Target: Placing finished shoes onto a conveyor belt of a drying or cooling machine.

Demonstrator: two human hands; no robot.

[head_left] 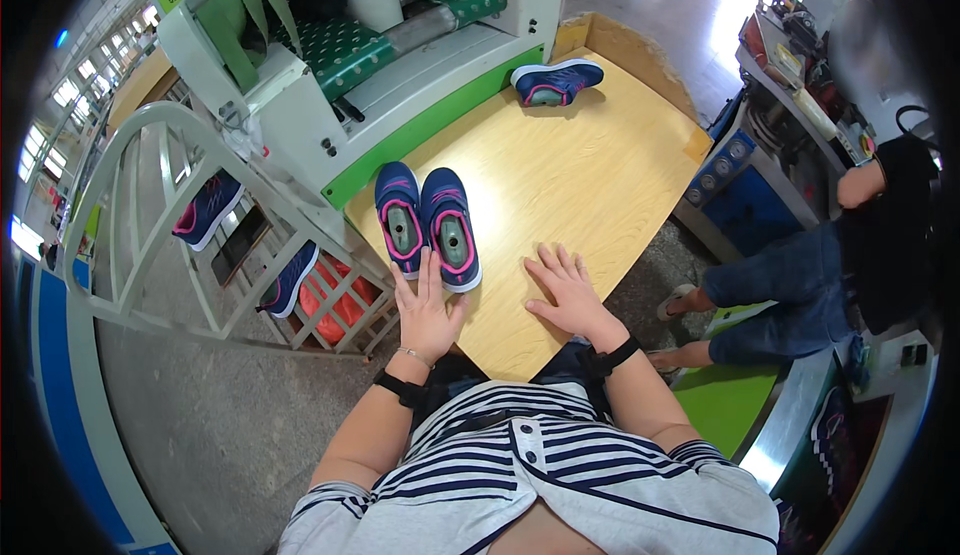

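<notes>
— On the near left of the wooden worktop (590,185), what lies there?
— A pair of navy shoes with pink trim (428,220), side by side, soles down, just right of the green-and-white machine (400,65).
— And the hands?
— The left hand (427,310) lies flat, fingers (433,267) spread and holding nothing, their tips touching the heel of the right-hand shoe. The right hand (570,295) rests palm down, fingers wide, on bare wood just right of the pair.
— Anything farther off?
— A third shoe (556,82) at the far edge.
</notes>
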